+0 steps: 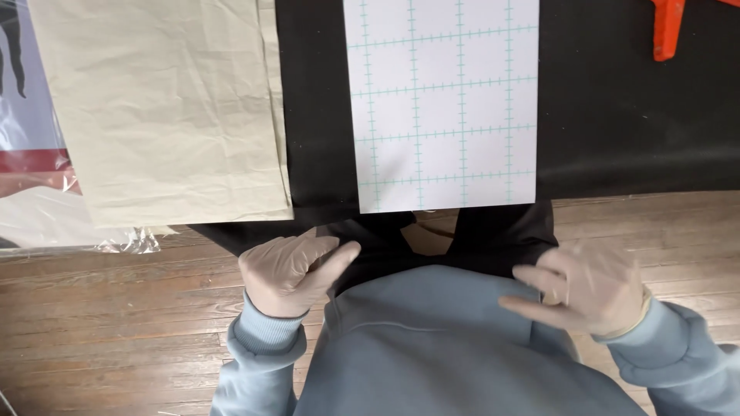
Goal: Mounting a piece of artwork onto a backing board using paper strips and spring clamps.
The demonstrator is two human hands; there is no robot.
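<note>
hands: 2, both in pale thin gloves, light blue sweatshirt cuffs
left hand [289,271]: open, fingers together and stretched toward the middle, lying against black fabric at the person's lap; grips nothing
right hand [590,286]: blurred, fingers loosely spread and pointing inward, resting at the edge of the sweatshirt; holds nothing that shows
black fabric [617,108]: 1 piece, dark, matte, spread flat across the floor ahead, near edge running down to the lap between both hands
gridded sheet [443,100]: 1, white rectangle with teal grid lines and tick marks, lying flat on the black fabric, straight ahead of the hands, well apart from both
beige cloth [169,108]: 1 folded stack, creased, left of the sheet, overlapping the black fabric's left edge
clear plastic wrap [127,240]: 1 bit, crinkled, under the cloth's near corner
orange object [667,27]: 1, top right, cut off, kind unclear
floor [116,323]: wooden planks, brown
</note>
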